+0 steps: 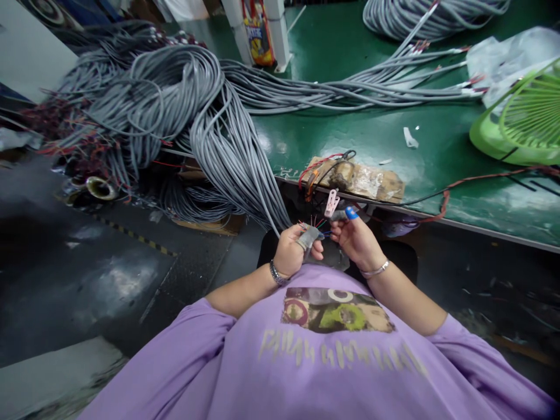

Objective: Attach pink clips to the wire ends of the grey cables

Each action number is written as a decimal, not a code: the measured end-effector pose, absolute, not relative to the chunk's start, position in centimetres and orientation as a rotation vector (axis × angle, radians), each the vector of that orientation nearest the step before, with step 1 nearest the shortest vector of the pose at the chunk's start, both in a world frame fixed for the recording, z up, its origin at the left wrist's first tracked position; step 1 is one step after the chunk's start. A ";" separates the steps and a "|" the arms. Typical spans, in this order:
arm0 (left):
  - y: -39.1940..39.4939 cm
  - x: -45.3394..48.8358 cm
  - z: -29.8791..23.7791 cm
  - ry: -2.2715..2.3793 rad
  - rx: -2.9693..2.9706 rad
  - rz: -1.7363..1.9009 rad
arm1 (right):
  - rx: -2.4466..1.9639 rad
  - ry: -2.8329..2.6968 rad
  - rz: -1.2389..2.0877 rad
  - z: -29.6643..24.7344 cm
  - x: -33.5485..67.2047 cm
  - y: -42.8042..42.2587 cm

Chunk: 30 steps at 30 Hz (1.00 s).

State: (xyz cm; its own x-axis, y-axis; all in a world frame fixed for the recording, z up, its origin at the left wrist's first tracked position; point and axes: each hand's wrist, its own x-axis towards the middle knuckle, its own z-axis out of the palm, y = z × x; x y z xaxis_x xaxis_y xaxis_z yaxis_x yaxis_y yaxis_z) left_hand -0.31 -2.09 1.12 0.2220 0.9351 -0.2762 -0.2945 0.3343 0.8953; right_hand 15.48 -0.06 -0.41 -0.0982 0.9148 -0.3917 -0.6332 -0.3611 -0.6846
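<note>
now, through the head view, i am seeing the left hand (pixel 291 251) grasping a small spray of thin coloured wires (pixel 314 222), which are fanning out beside its fingers, low in front of the green bench (pixel 341 133). a grey piece (pixel 308 237) is sitting at its thumb, too small for me to be telling wrap from cable. the right hand (pixel 356 238), wearing a blue cover (pixel 350 213) on its thumb tip, is holding its bent fingers close by the wires; whether it is pinching one, i cannot tell. a pink clothespin (pixel 332 203) is standing just beyond it, near a taped cardboard piece (pixel 371 181). grey cables (pixel 236 146) are draping off the bench toward the left hand, and a green fan (pixel 525 122) is resting at far right.
</note>
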 end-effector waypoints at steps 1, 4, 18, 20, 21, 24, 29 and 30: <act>-2.1 -0.4 1.4 0.941 0.821 0.987 | -0.965 -0.403 1.748 -0.3 15.7 0.4; -1.6 -0.3 2.3 0.846 0.798 0.915 | -0.917 -0.463 1.904 0.4 16.1 1.8; 0.7 0.1 2.1 0.676 0.618 0.655 | -0.929 -0.534 1.673 0.1 13.5 3.3; 0.7 0.1 2.0 0.688 0.602 0.653 | -0.894 -0.410 1.746 0.4 13.3 3.5; 0.7 0.1 2.0 0.696 0.597 0.654 | -0.882 -0.364 1.753 0.5 13.2 3.6; 0.7 0.2 2.0 0.718 0.599 0.652 | -0.872 -0.296 1.724 0.7 13.0 3.7; 0.6 0.3 1.9 0.748 0.620 0.652 | -0.877 -0.341 1.738 0.7 13.1 3.5; 0.6 0.3 2.0 0.755 0.628 0.655 | -0.872 -0.346 1.754 0.8 13.2 3.4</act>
